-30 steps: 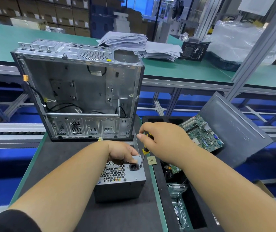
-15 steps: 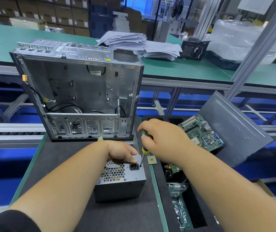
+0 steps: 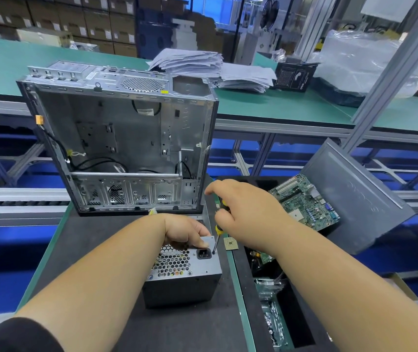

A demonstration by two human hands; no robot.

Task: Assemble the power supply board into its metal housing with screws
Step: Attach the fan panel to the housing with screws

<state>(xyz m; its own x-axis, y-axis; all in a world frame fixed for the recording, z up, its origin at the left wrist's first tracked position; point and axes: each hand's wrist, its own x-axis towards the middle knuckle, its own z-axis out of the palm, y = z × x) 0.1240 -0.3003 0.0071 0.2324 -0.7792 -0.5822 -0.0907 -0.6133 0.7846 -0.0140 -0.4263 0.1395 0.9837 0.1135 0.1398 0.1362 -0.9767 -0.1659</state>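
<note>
A grey power supply box with a honeycomb grille and a black socket stands on the black mat in front of me. My left hand grips its far top edge. My right hand holds a yellow and black screwdriver, whose tip rests on the top right corner of the box next to the socket. The index finger of that hand is stretched out. Behind the box stands an open metal computer case with cables inside.
A small chip lies on the mat right of the box. A black bin at the right holds a green circuit board and other parts, with a grey panel leaning there. Paper stacks sit on the far green bench.
My right hand has turned on the screwdriver handle and its index finger has lifted and stretched out. The box and my left hand stay where they were.
</note>
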